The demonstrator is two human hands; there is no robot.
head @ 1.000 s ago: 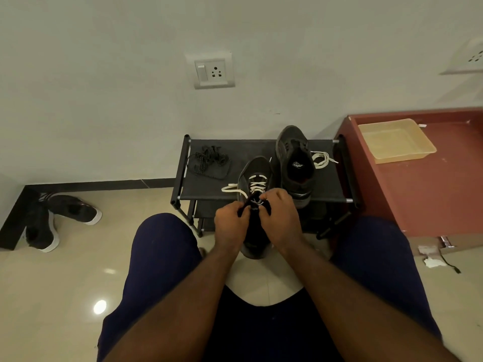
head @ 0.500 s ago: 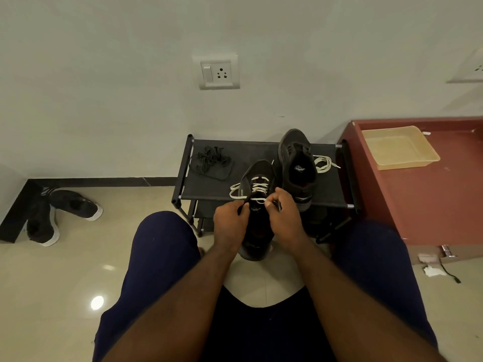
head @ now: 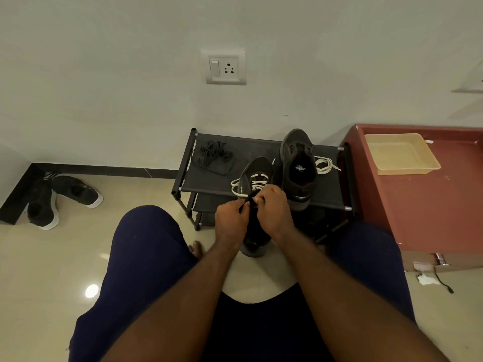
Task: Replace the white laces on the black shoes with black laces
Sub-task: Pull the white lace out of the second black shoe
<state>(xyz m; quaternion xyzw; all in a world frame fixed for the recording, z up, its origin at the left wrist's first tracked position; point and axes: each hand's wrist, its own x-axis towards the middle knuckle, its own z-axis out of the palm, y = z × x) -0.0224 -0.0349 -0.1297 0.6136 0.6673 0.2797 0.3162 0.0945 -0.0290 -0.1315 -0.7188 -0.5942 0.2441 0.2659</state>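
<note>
Both hands at frame centre, left hand (head: 230,220) and right hand (head: 273,211) fingers pinched on the held shoe (head: 254,178); its white lace (head: 257,182), soft and limp, likely pulls best near the eyelet.

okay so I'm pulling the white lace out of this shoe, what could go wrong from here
The held shoe overhangs the rack's front edge, so a hard tug by either hand, left or right, might drop it. The loose white lace could slide off the rack. The black laces look tangled.
</note>
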